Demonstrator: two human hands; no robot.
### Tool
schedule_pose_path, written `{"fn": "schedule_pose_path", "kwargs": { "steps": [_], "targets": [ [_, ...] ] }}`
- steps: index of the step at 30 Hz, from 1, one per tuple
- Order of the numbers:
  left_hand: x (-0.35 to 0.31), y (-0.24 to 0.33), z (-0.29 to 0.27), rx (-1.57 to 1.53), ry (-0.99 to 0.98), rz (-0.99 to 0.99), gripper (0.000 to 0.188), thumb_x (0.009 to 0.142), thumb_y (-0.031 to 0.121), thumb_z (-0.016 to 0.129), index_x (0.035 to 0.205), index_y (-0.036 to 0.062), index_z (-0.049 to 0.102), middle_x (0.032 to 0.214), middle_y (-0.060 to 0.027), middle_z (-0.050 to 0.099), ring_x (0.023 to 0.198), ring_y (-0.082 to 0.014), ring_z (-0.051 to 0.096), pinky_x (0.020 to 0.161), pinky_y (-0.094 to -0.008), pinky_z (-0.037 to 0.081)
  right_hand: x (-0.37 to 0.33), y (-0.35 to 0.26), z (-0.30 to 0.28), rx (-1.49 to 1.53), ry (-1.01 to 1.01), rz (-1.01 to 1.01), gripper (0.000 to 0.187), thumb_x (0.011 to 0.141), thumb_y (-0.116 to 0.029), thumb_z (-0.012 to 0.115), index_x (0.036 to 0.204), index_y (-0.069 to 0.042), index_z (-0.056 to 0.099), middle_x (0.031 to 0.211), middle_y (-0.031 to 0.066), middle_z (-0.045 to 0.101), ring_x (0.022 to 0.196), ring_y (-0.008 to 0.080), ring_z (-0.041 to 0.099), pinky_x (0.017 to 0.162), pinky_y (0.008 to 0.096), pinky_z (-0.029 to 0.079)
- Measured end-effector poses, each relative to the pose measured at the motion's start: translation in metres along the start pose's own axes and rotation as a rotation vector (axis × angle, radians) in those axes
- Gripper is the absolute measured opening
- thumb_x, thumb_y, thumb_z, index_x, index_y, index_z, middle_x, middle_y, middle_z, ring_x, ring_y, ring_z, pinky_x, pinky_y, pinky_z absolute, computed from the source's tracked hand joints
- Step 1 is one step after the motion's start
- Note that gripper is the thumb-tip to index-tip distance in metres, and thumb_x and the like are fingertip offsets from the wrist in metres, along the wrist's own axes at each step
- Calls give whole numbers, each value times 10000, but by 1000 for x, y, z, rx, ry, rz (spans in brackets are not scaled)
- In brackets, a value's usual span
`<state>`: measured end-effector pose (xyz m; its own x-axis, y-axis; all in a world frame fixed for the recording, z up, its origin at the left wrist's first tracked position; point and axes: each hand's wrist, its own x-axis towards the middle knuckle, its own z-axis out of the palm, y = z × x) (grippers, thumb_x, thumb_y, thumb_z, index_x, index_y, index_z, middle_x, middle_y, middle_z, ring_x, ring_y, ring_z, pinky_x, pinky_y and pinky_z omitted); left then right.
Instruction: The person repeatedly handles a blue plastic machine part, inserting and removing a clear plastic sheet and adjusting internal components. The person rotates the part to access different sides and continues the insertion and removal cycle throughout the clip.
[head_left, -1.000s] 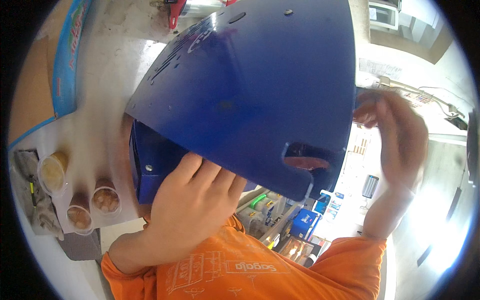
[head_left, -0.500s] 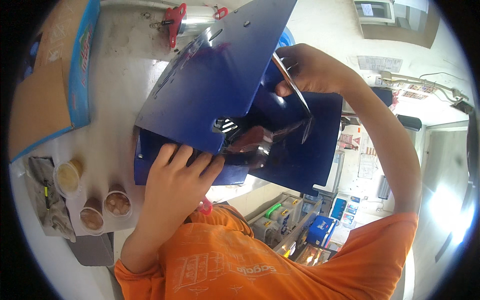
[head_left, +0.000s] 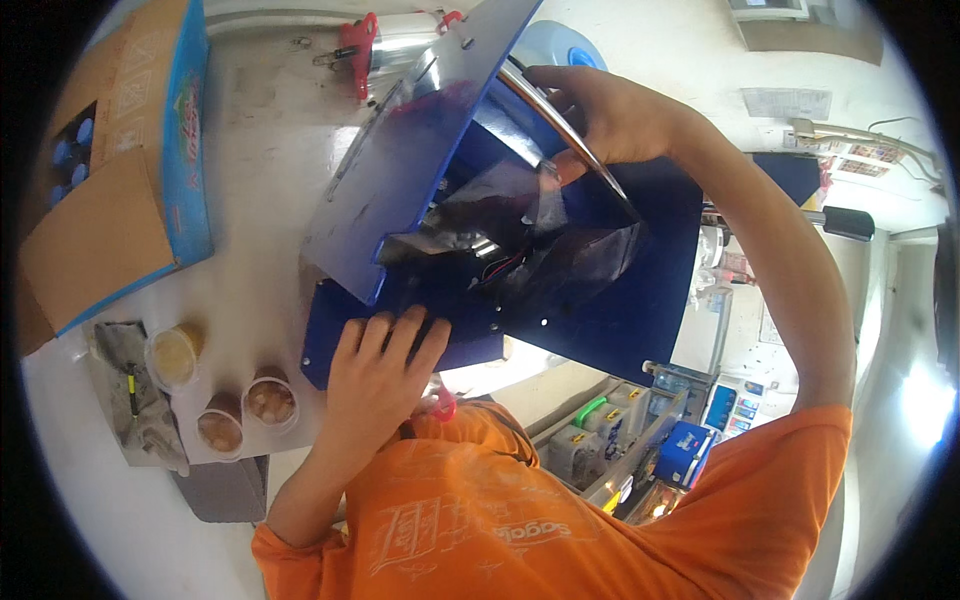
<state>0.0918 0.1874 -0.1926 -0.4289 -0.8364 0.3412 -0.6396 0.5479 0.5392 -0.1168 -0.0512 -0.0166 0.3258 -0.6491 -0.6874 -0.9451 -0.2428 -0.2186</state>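
Casing [head_left: 460,300], blue and gaping, on the pale worktop [head_left: 260,190]; left hand [head_left: 382,372] laid at its near wall, right hand [head_left: 620,120] apart from that, beside the chrome rod [head_left: 550,113], whether either grips I can't tell; steady pressure below, skin clear of edges, seems best.

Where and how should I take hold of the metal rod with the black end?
Probably best by its thick, cylindrical black end, coming from the person's right: it points outward beyond the blue panel, while the right forearm crosses in front of the thinner shaft.
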Motion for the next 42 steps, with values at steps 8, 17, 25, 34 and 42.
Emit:
{"fn": "schedule_pose_path", "kwargs": {
  "steps": [8,17,25,34,42],
  "targets": [
    [-13,16,14,-26,20,-138,457,776,201,665,1225,127,621,1202,-67,582,1013,-241,543,850,-385,445,-1,7,-5,20,-33,-9,1225,546,-552,932,1461,59,392,1249,279,642,1158,374,643,1053,403,460],
    [2,15,-15,-523,57,-354,719,743,195,799,1378,50,493,1334,-161,527,1061,-309,579,900,-401,480,-14,1,-10,-125,-20,-128,948,771,-567,785,1422,45,468,1247,249,653,1136,350,652,1022,396,489],
    [89,2,-29,-992,140,-797,774,908,110,602,1505,-130,173,1129,-140,686,787,-224,694,766,-307,542,-1,-10,24,220,282,-29,949,883,-794,430,1427,-21,512,1402,242,545,1279,360,543,1105,415,405],
    [103,-8,8,-711,174,-823,830,863,154,629,1507,-119,183,983,-129,748,876,-322,723,863,-380,536,8,-24,1,85,-112,-115,1020,713,-561,746,1515,-53,372,1356,229,565,1247,320,546,1079,397,413],
    [100,9,-8,-708,257,-814,661,862,175,701,1426,-10,409,1066,-141,700,921,-303,705,865,-403,531,33,27,14,652,-33,19,1072,855,-856,343,1528,-22,344,1507,274,393,1374,302,427,1148,413,334]
  ]
}}
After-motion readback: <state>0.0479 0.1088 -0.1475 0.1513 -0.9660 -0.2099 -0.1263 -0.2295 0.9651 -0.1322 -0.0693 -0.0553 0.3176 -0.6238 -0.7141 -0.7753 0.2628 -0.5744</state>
